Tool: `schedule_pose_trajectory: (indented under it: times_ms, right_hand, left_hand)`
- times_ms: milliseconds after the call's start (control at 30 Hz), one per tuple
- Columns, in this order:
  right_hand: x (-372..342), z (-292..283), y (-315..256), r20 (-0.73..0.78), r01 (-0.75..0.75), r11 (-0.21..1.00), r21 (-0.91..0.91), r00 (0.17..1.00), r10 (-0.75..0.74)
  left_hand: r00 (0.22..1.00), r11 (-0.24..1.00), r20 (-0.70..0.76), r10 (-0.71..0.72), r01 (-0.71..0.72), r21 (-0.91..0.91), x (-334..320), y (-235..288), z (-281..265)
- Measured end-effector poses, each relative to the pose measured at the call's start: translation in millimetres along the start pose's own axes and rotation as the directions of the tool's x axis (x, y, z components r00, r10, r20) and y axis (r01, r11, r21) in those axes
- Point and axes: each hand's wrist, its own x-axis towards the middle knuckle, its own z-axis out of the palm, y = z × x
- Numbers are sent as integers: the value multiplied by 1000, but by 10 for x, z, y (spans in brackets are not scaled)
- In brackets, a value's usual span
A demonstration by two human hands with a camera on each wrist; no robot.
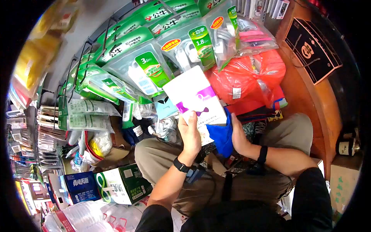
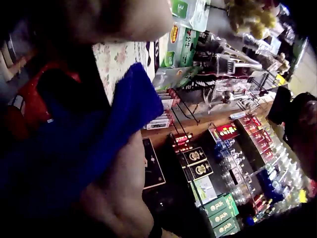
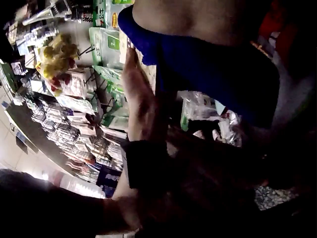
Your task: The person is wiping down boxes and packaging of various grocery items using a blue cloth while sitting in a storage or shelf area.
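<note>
Over the lap, a white box (image 1: 193, 92) with purple bow-tie prints stands tilted, its top leaning away. My left hand (image 1: 190, 133) grips its lower left edge, thumb on the printed face. At the lower right, my right hand (image 1: 240, 139) holds a blue cloth (image 1: 221, 136) against the box; its fingertips are hidden. In the left wrist view the cloth (image 2: 131, 99) covers part of a floral side of the box (image 2: 113, 62). The right wrist view shows the cloth (image 3: 213, 69) hanging below the right hand (image 3: 193, 20), with the left hand (image 3: 141, 99) across from it.
Green-and-clear packs of power strips (image 1: 150, 69) hang just ahead. A red plastic bag (image 1: 247, 79) lies to the right of the box, near a black carton (image 1: 312, 50). Boxes (image 1: 123, 185) and wrapped bottles (image 1: 85, 216) stand at lower left.
</note>
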Motion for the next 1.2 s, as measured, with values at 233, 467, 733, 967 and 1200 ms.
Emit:
schedule_pose_trajectory:
  times_ms: [233,467,733,967,1200]
  right_hand:
    - [-95,330,-337,-210,4,991,134,977,24]
    - [499,-9,-1095,-199,294,839,-458,886,-420]
    - [485,-262,-1430,492,512,178,-840,858,-145]
    - [355,-76,-1458,492,488,278,-827,868,-60]
    - [364,-25,-1437,463,450,358,-818,885,-52]
  left_hand:
    - [989,991,-150,8,-28,-134,-101,-168,256]
    - [768,766,407,-495,163,622,-103,-209,-115]
    - [769,298,611,189,-638,710,122,376,256]
    - [812,402,477,-337,-334,852,192,126,23]
    - [855,523,426,-297,-227,821,102,167,58]
